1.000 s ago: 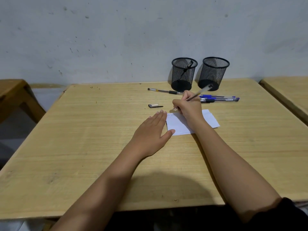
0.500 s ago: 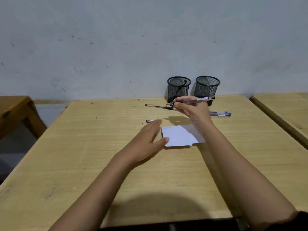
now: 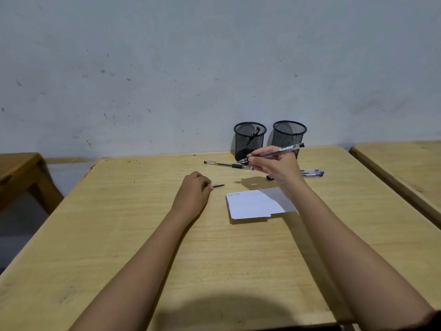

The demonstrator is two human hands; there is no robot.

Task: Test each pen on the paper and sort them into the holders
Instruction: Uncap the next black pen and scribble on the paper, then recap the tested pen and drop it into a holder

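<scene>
My right hand (image 3: 276,169) holds an uncapped clear pen (image 3: 284,149) level above the table, its tip pointing left, in front of the two black mesh holders. My left hand (image 3: 194,194) has its fingers curled on the pen cap (image 3: 218,185) lying left of the white paper (image 3: 255,204). The paper carries small scribbles at its top left corner. The left holder (image 3: 249,139) has one black pen in it; the right holder (image 3: 289,136) shows nothing inside. A black-grip pen (image 3: 226,165) lies by the left holder. Blue pens (image 3: 312,173) lie partly hidden behind my right wrist.
The wooden table (image 3: 143,235) stands against a grey wall. Another table's edge (image 3: 393,168) runs along the right, and a wooden bench (image 3: 19,173) stands at the left.
My right hand lifted the pen off the paper and turned it level. My left hand left the paper and moved left onto the cap.
</scene>
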